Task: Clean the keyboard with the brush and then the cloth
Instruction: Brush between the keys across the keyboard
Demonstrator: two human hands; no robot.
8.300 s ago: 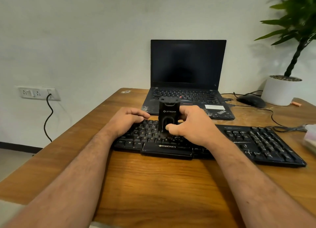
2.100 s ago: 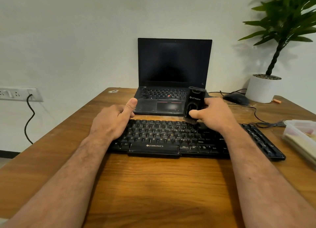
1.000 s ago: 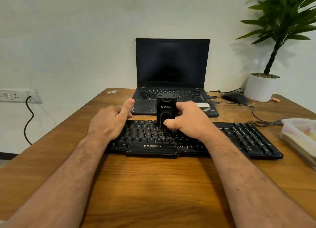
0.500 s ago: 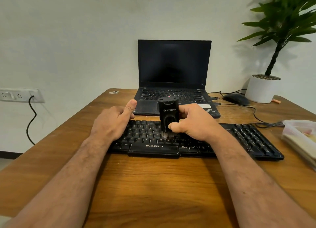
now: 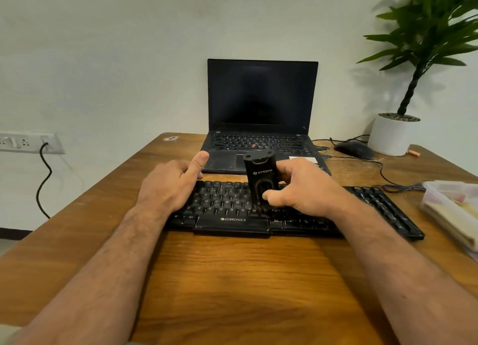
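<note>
Wood-grained tabletop [image 5: 232,280] meets a plain pale wall [image 5: 103,60]. Right hand [image 5: 300,189] fingers grip the boxy black brush [image 5: 261,179] upright, bristles on the matte Zebronics keyboard [image 5: 227,205]. Left hand [image 5: 170,184] rests curled, holding nothing, on the keyboard's left end.

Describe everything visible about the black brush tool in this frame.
The brush is a small black block-shaped tool, plastic by its look, printed with a white logo on its front. Its top end has a recessed slot and two small holes; an oval recess sits low on the front. It stands nearly upright, tilted slightly, with short dark bristles at the bottom pressed on the lower key rows of the keyboard. The right hand grips it, thumb on the front, fingers behind. The left hand does not touch it.
</note>
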